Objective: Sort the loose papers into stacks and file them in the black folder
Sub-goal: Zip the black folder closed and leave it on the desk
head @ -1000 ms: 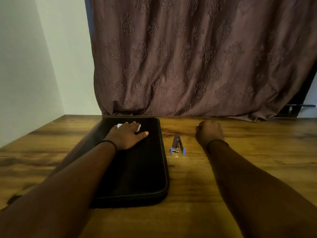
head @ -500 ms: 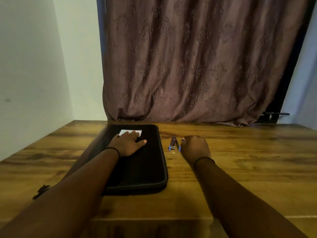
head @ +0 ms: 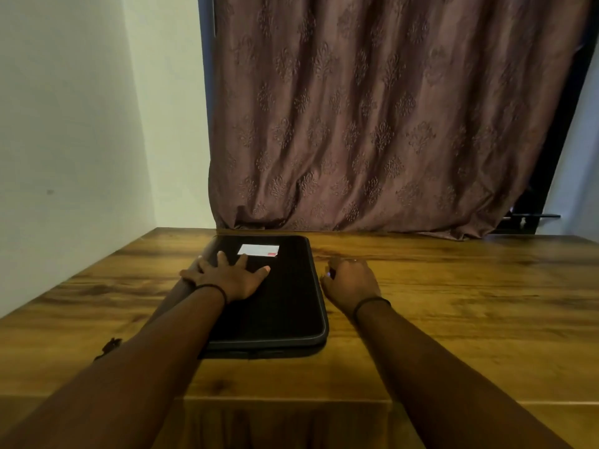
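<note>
The folder (head: 278,306) lies on the table (head: 453,319), a card (head: 258,249) lies on its far end, and the curtain (head: 372,124) hangs behind the table.

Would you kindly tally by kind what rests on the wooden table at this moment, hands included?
Black folder: 1
White card on the folder: 1
Small dark object by the left edge: 1
Hands: 2 (left hand, right hand)
Total: 5
Anything under the curled right hand is hidden.

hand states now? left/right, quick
Left hand: open, flat on the folder.
Right hand: fingers curled beside it; cannot tell if it holds anything.
</note>
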Available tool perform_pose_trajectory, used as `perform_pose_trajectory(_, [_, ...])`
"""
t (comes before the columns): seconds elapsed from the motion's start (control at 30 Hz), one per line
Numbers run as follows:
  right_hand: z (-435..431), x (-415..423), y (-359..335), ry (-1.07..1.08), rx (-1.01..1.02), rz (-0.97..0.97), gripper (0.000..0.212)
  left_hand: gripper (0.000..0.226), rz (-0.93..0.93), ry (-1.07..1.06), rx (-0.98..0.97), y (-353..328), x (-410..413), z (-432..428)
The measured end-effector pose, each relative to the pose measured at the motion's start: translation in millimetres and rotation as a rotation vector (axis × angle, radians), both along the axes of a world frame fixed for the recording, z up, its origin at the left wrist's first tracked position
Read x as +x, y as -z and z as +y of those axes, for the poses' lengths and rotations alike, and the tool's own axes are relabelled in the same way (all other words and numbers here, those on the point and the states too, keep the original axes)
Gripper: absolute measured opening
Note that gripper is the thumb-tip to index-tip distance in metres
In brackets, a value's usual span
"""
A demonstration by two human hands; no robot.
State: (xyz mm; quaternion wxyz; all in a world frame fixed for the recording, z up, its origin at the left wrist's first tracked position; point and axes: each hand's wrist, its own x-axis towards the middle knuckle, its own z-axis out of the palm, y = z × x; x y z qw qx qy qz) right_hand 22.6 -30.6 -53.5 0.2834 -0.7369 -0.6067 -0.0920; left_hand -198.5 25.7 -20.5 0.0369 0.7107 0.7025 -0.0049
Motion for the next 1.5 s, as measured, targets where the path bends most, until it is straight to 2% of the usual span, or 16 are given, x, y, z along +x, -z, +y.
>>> perform_pose_trajectory(0.33, [12.2,-3.2,3.3,-0.094,0.033,-0.003,0.021,0.084,0.001,0.046,0.032,3.4,-7.8,8.4])
perform_pose_trajectory(0.43, [8.9,4.3,1.2,0.014,0.117,-0.08,0.029,0.084,-0.005,0.047,0.041,2.6,-9.0,7.4])
perform_pose_trajectory(0.5, [10.1,13.9,2.4,0.107,0.103,-0.122,0.038,0.084,-0.006,0.05,0.045,2.3,-8.0,7.6])
perform_pose_trajectory(0.6, [9.6,22.2,2.0,0.201,0.024,0.026,0.039,0.084,-0.005,0.05,0.052,1.9,-8.0,5.7])
perform_pose_trajectory(0.73, [12.4,22.8,-1.3,0.152,-0.097,0.165,0.026,0.083,-0.015,0.05,0.05,1.7,-8.8,5.7])
perform_pose_trajectory(1.07, [22.1,23.8,0.5,0.126,-0.089,0.082,0.019,0.081,-0.01,0.059,0.063,1.7,-8.4,4.5])
perform_pose_trajectory(1.23, [21.9,19.8,3.4,0.128,-0.05,-0.07,0.016,0.081,-0.014,0.069,0.074,2.5,-8.3,5.1])
perform_pose_trajectory(1.33, [20.2,18.3,2.8,0.123,-0.07,-0.059,0.016,0.081,-0.004,0.069,0.084,2.7,-8.8,5.5])
perform_pose_trajectory(1.5, [18.8,18.4,2.0,0.123,-0.036,-0.135,0.016,0.078,-0.066,0.084,0.186,5.6,-9.6,8.6])
